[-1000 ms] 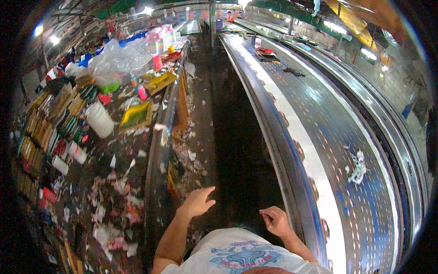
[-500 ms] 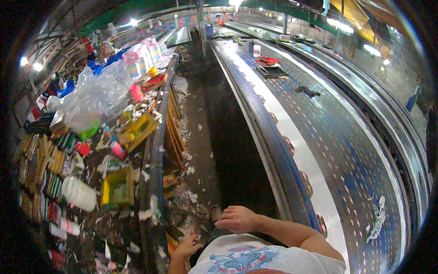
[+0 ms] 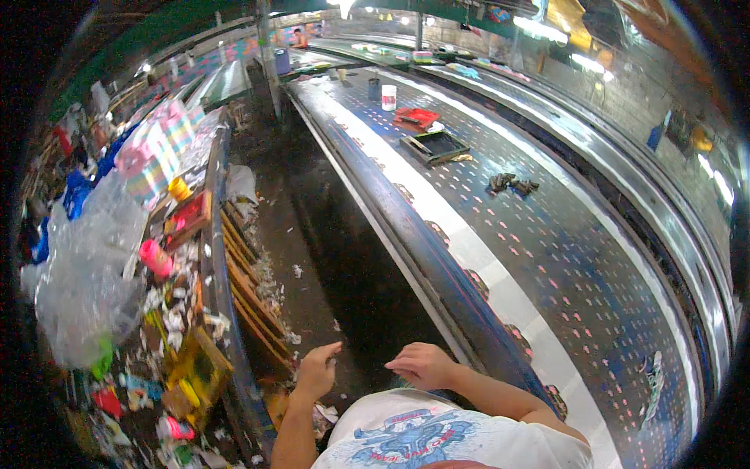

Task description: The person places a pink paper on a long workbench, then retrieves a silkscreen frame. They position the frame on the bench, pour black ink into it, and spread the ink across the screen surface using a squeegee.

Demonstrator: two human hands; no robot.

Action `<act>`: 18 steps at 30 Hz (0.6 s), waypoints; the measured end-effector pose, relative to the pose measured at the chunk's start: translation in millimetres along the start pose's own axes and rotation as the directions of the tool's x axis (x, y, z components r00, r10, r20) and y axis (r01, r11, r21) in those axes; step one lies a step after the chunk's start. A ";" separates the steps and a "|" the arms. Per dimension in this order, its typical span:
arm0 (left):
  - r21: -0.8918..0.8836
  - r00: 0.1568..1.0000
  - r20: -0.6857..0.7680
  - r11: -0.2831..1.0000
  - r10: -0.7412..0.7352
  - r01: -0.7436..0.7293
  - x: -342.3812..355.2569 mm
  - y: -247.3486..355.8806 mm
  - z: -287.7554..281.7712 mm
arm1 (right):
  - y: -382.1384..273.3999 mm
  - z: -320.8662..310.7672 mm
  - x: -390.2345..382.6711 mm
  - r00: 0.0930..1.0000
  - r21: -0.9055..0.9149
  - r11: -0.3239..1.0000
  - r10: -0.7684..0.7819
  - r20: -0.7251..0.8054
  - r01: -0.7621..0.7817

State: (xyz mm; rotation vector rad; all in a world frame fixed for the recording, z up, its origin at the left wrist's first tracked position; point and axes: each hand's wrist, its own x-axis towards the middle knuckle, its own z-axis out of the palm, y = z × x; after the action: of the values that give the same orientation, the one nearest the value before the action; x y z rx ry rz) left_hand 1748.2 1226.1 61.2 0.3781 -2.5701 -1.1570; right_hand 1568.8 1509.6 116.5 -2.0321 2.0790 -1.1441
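Note:
In front of my white printed shirt, both of my hands hang over the narrow dark aisle, apart from each other. My left hand (image 3: 317,372) is raised with its fingers loosely bent and pointing forward; nothing shows in it. Reaching left across my body, my right hand (image 3: 424,366) has its fingers stretched out and holds nothing that I can see. It is nearest to the edge of the long printing table (image 3: 488,344), touching nothing visible. A white strip (image 3: 512,301) with dark round prints along its edge runs down this table.
On the table lie a black frame (image 3: 435,147), a red tray (image 3: 416,118), a white tub (image 3: 389,98) and dark crumpled rags (image 3: 512,184). Left of the aisle, a cluttered bench holds clear plastic sheeting (image 3: 86,258), a pink container (image 3: 156,258) and scraps; wooden frames (image 3: 248,281) lean below.
My view has turned right and forward, so the bench and tables shift left. My left hand has risen and moved forward; my right hand has drawn slightly right, its fingers straighter.

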 end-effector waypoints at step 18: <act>-0.262 0.999 0.020 0.964 -0.035 0.039 502.8 -74.6 -45.1 | 364.0 -67.1 293.6 0.952 -0.023 0.999 0.032 -0.306 -0.041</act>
State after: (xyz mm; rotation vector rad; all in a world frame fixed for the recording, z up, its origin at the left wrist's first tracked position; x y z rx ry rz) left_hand 1310.3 969.3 113.2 0.3569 -2.3879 -1.4959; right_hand 1178.2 1244.0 120.6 -1.9232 2.2654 -1.5158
